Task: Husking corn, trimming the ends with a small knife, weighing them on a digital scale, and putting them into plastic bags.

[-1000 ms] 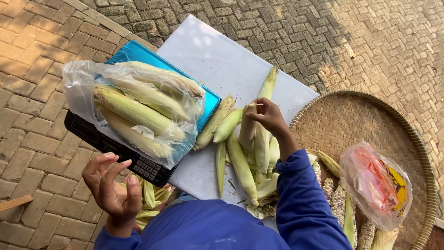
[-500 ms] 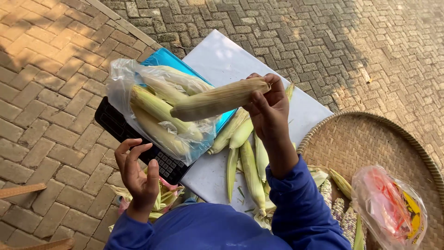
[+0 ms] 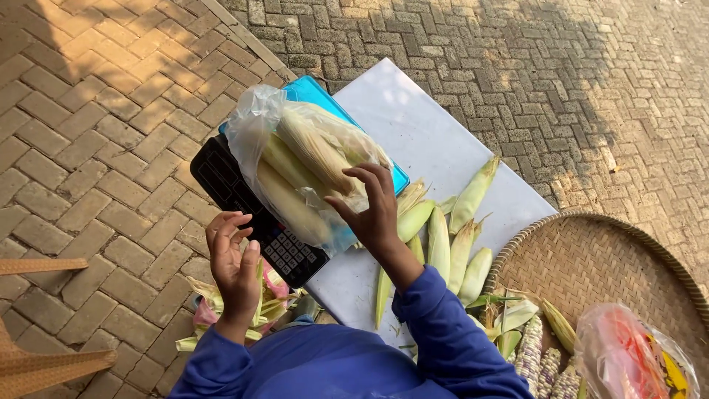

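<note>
Head view: right-hand fingers (image 3: 373,193) released, touching bagged corn (image 3: 306,166) — left fingers (image 3: 235,255) spread, empty; could slide off scale (image 3: 255,214).

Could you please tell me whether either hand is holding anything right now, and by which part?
Nothing is clearly held. The right hand rests its fingers on the clear bag of corn on the scale; the left hand is open and empty.

Bright, sharp daylight; soft shadows across paving.
</note>
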